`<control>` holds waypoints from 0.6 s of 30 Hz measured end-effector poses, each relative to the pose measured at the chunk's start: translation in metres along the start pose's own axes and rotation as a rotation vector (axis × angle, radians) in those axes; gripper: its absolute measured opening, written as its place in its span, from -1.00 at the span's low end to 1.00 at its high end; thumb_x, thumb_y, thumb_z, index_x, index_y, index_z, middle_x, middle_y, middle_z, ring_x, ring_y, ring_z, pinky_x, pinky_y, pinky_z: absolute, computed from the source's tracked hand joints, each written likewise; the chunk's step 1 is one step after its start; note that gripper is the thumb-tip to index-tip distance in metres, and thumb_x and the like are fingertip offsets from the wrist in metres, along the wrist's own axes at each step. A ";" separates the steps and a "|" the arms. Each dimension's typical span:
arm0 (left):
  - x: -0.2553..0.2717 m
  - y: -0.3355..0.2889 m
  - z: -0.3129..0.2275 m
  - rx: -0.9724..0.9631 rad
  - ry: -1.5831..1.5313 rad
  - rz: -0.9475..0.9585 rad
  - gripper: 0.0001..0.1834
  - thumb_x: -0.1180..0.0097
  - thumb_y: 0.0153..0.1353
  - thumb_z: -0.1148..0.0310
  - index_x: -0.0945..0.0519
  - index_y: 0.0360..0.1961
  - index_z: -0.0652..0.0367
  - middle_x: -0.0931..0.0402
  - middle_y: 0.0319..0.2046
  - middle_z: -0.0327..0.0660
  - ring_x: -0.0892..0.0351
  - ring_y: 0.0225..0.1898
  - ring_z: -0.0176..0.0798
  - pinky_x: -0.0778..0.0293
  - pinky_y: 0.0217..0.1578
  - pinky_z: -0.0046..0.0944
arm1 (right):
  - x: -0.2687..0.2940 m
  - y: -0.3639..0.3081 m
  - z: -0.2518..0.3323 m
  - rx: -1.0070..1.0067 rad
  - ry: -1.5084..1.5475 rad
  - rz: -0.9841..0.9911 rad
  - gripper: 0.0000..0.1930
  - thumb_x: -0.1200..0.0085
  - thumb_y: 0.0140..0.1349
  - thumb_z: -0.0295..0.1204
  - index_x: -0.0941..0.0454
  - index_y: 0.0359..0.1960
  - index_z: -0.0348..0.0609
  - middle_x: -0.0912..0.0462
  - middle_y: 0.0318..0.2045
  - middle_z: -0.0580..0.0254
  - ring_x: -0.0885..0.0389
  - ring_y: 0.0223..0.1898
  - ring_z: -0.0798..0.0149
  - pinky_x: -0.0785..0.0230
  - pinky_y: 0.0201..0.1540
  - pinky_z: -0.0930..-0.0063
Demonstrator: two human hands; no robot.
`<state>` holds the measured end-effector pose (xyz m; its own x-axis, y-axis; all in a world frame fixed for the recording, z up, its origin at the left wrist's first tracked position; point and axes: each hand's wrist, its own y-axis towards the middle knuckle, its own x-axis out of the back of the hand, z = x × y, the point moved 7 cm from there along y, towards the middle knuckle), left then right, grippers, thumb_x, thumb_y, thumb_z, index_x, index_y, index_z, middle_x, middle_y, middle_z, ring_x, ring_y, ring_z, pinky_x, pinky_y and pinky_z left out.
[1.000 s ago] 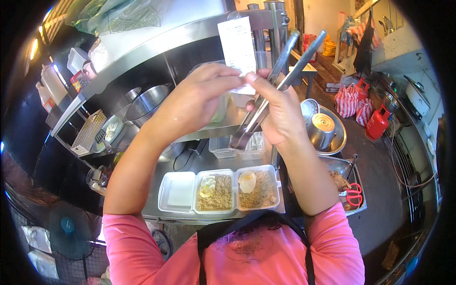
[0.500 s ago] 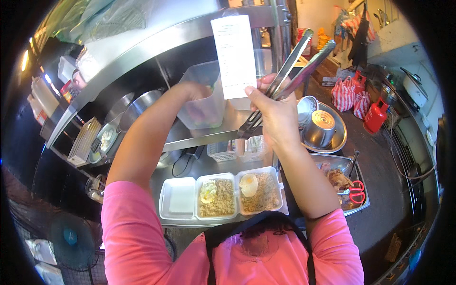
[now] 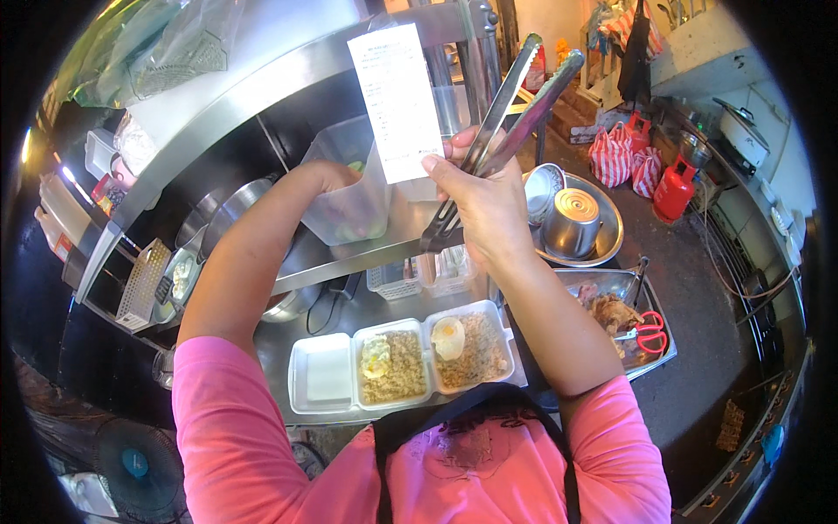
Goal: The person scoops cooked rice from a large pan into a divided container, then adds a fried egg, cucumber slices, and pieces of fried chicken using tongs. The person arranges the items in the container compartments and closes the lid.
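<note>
My right hand (image 3: pixel 482 196) is closed around a pair of metal tongs (image 3: pixel 534 106), jaws upward and apart. Between its thumb and fingers it also pinches a white printed paper slip (image 3: pixel 397 109). My left hand (image 3: pixel 334 177) reaches into a translucent plastic bin (image 3: pixel 345 218) on the steel shelf; its fingers are hidden, with something green beside them. Below, on the counter, two foam boxes stand unlidded. Rice (image 3: pixel 403 371) with a fried egg (image 3: pixel 375 356) fills one compartment, and browner rice (image 3: pixel 480 354) with another egg (image 3: pixel 448 338) fills the other.
A metal tray (image 3: pixel 663 356) of cooked meat with red-handled scissors (image 3: pixel 646 334) lies to the right. Behind it, a round basin (image 3: pixel 611 240) holds a steel pot (image 3: pixel 572 231). Metal pots and a white basket (image 3: pixel 150 284) stand left. A red gas cylinder (image 3: pixel 673 196) is on the floor.
The view has shifted slightly, so shelf, slip and tongs appear further left. My left hand stays in the bin, and my right still holds the tongs and slip.
</note>
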<state>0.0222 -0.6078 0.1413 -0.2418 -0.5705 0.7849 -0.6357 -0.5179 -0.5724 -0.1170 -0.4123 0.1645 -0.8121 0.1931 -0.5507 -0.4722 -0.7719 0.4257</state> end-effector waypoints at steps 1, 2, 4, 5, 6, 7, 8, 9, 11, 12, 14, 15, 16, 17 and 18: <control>0.001 -0.001 -0.002 -0.007 0.000 -0.005 -0.52 -0.39 -0.10 0.25 -0.65 -0.11 0.21 -0.65 -0.25 -0.13 -0.59 -0.20 -0.26 -0.49 -0.19 -0.25 | 0.000 0.000 0.000 0.013 0.013 -0.012 -0.62 -0.23 0.05 -0.67 -0.33 -0.16 -0.14 -0.49 -0.30 0.26 -0.52 -0.37 0.43 -0.39 -0.38 0.56; 0.000 -0.002 -0.003 -0.014 0.001 -0.008 -0.52 -0.39 -0.10 0.25 -0.65 -0.11 0.21 -0.65 -0.24 -0.13 -0.59 -0.19 -0.25 -0.49 -0.18 -0.25 | 0.001 0.000 0.000 0.026 0.025 -0.024 -0.64 -0.24 0.05 -0.66 -0.35 -0.18 -0.14 -0.51 -0.33 0.28 -0.51 -0.40 0.45 -0.38 -0.39 0.57; 0.000 -0.005 -0.007 -0.026 0.000 -0.012 -0.52 -0.39 -0.10 0.25 -0.65 -0.11 0.20 -0.65 -0.24 -0.13 -0.59 -0.19 -0.25 -0.49 -0.18 -0.25 | 0.001 0.000 0.001 0.040 0.035 -0.033 -0.65 -0.26 0.06 -0.66 -0.36 -0.20 -0.14 -0.53 -0.36 0.30 -0.50 -0.43 0.47 -0.37 -0.40 0.58; 0.000 -0.007 -0.006 -0.030 -0.002 -0.018 -0.52 -0.39 -0.10 0.25 -0.65 -0.11 0.20 -0.65 -0.24 -0.13 -0.59 -0.19 -0.25 -0.49 -0.18 -0.25 | 0.000 -0.001 0.001 0.040 0.033 -0.030 -0.65 -0.26 0.05 -0.66 -0.36 -0.19 -0.14 -0.52 -0.35 0.30 -0.50 -0.43 0.47 -0.37 -0.40 0.57; 0.000 -0.008 -0.007 -0.034 -0.001 -0.022 -0.51 -0.39 -0.10 0.25 -0.65 -0.10 0.20 -0.65 -0.23 -0.13 -0.59 -0.19 -0.25 -0.49 -0.18 -0.25 | -0.001 -0.001 0.002 0.040 0.030 -0.026 -0.65 -0.26 0.05 -0.66 -0.36 -0.19 -0.14 -0.52 -0.35 0.31 -0.49 -0.43 0.47 -0.37 -0.39 0.57; -0.002 -0.009 -0.008 -0.037 -0.002 -0.025 -0.51 -0.39 -0.10 0.25 -0.65 -0.10 0.20 -0.65 -0.23 -0.13 -0.59 -0.19 -0.25 -0.48 -0.18 -0.25 | -0.001 -0.002 0.001 0.040 0.044 -0.026 -0.65 -0.26 0.05 -0.66 -0.37 -0.20 -0.13 -0.52 -0.35 0.31 -0.49 -0.43 0.47 -0.37 -0.39 0.56; -0.001 -0.010 -0.008 -0.044 0.001 -0.032 -0.51 -0.39 -0.10 0.25 -0.65 -0.10 0.20 -0.65 -0.23 -0.13 -0.59 -0.18 -0.25 -0.48 -0.17 -0.25 | -0.001 -0.002 0.001 0.042 0.059 -0.026 -0.65 -0.26 0.05 -0.65 -0.37 -0.20 -0.13 -0.51 -0.36 0.31 -0.49 -0.44 0.47 -0.37 -0.39 0.56; -0.002 -0.012 -0.010 -0.048 0.001 -0.039 -0.51 -0.39 -0.10 0.25 -0.65 -0.10 0.20 -0.65 -0.23 -0.13 -0.59 -0.18 -0.25 -0.48 -0.17 -0.25 | -0.002 -0.002 0.001 0.044 0.074 -0.026 -0.65 -0.26 0.05 -0.65 -0.37 -0.20 -0.13 -0.51 -0.36 0.31 -0.49 -0.44 0.47 -0.37 -0.39 0.55; -0.003 -0.014 -0.013 -0.062 0.006 -0.052 -0.51 -0.39 -0.10 0.25 -0.65 -0.09 0.20 -0.65 -0.22 -0.13 -0.59 -0.18 -0.24 -0.48 -0.17 -0.25 | -0.002 -0.001 -0.001 0.037 0.057 -0.032 -0.66 -0.26 0.05 -0.65 -0.37 -0.20 -0.13 -0.51 -0.36 0.31 -0.48 -0.45 0.47 -0.37 -0.40 0.56; -0.005 -0.015 -0.014 -0.070 0.005 -0.063 -0.51 -0.39 -0.10 0.25 -0.65 -0.09 0.20 -0.65 -0.22 -0.13 -0.59 -0.18 -0.24 -0.48 -0.17 -0.25 | -0.001 -0.001 -0.001 0.035 0.047 -0.035 -0.66 -0.26 0.05 -0.65 -0.37 -0.21 -0.13 -0.51 -0.36 0.31 -0.48 -0.45 0.47 -0.37 -0.40 0.56; -0.005 -0.019 -0.020 -0.085 0.013 -0.079 -0.50 -0.39 -0.10 0.24 -0.65 -0.09 0.20 -0.65 -0.21 -0.13 -0.59 -0.17 -0.24 -0.48 -0.17 -0.25 | -0.001 0.000 -0.002 0.040 0.046 -0.043 -0.66 -0.27 0.05 -0.65 -0.37 -0.21 -0.13 -0.51 -0.37 0.32 -0.48 -0.45 0.47 -0.36 -0.41 0.57; -0.005 -0.020 -0.022 -0.096 0.021 -0.087 -0.50 -0.39 -0.10 0.24 -0.65 -0.09 0.20 -0.65 -0.21 -0.13 -0.59 -0.17 -0.24 -0.48 -0.16 -0.25 | 0.001 0.000 -0.002 0.043 0.043 -0.048 -0.66 -0.27 0.04 -0.65 -0.37 -0.22 -0.13 -0.51 -0.37 0.32 -0.48 -0.46 0.47 -0.36 -0.42 0.57; -0.005 -0.021 -0.025 -0.106 0.028 -0.095 -0.50 -0.39 -0.10 0.24 -0.65 -0.08 0.20 -0.65 -0.21 -0.13 -0.59 -0.17 -0.24 -0.48 -0.16 -0.25 | 0.002 0.000 0.000 0.049 0.034 -0.055 -0.66 -0.27 0.04 -0.65 -0.37 -0.22 -0.13 -0.50 -0.38 0.32 -0.48 -0.46 0.47 -0.36 -0.42 0.57; -0.004 -0.022 -0.026 -0.107 0.032 -0.104 -0.50 -0.39 -0.10 0.24 -0.65 -0.08 0.20 -0.65 -0.21 -0.13 -0.59 -0.17 -0.24 -0.48 -0.16 -0.25 | 0.003 -0.001 0.002 0.056 0.029 -0.059 -0.66 -0.27 0.04 -0.65 -0.37 -0.22 -0.13 -0.50 -0.38 0.32 -0.49 -0.47 0.47 -0.36 -0.43 0.57; -0.004 -0.021 -0.026 -0.105 0.019 -0.103 -0.50 -0.39 -0.10 0.24 -0.65 -0.08 0.19 -0.65 -0.20 -0.13 -0.59 -0.17 -0.23 -0.48 -0.16 -0.25 | 0.003 -0.001 0.003 0.063 0.024 -0.064 -0.66 -0.27 0.04 -0.66 -0.37 -0.22 -0.14 -0.50 -0.38 0.32 -0.49 -0.47 0.46 -0.36 -0.43 0.57</control>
<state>0.0177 -0.5782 0.1570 -0.1845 -0.5053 0.8430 -0.7306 -0.5032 -0.4615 -0.1200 -0.4094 0.1647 -0.7716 0.2255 -0.5948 -0.5439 -0.7187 0.4331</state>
